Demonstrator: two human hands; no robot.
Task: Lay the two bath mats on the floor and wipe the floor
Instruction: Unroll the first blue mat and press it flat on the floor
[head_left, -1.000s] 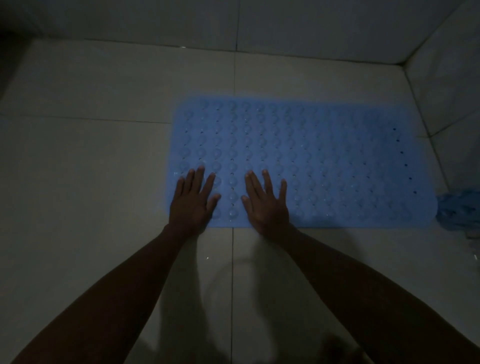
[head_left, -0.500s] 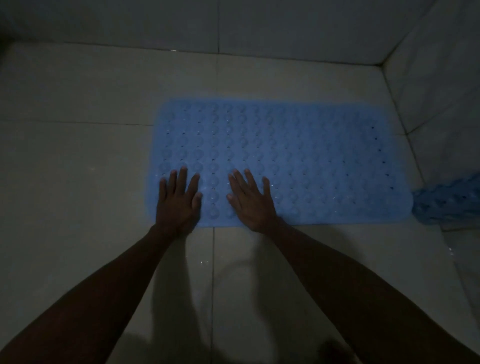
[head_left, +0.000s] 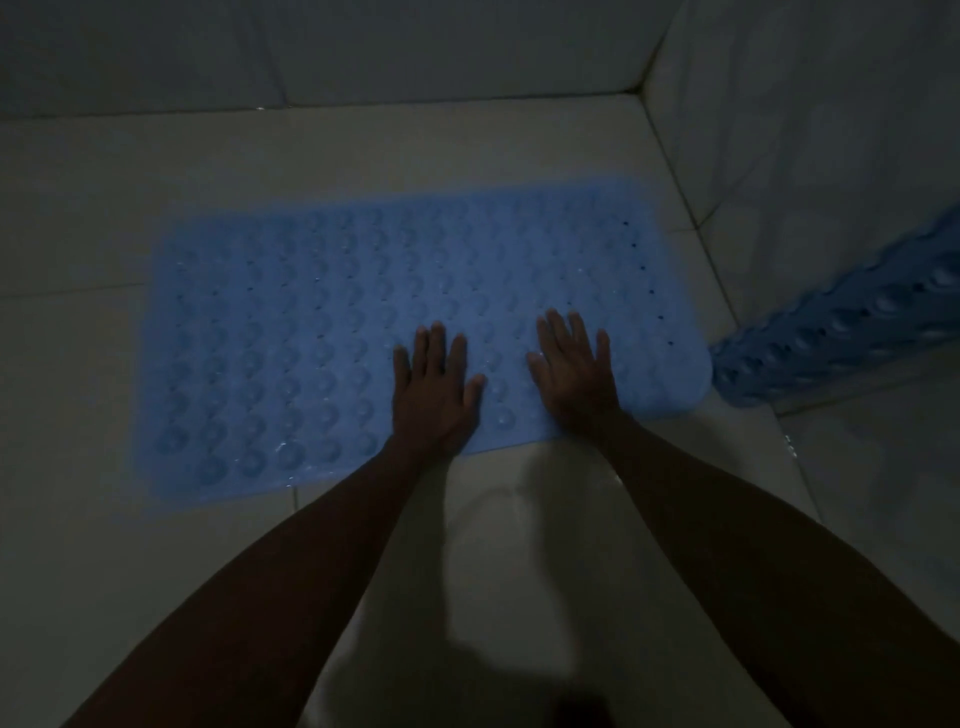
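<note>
Both hands, left hand (head_left: 434, 387) and right hand (head_left: 574, 371), now farther right, spread flat on blue mat (head_left: 311, 338).

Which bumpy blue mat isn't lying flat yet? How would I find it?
Look to the right wall of the tiled corner. Leaning there, past the right hand, is the second mat. Unlike the flat mat under both hands, it stands tilted up off the floor.

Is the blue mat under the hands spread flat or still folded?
Spread flat: the blue mat lies fully open on the floor, both hands pressing its near edge.
</note>
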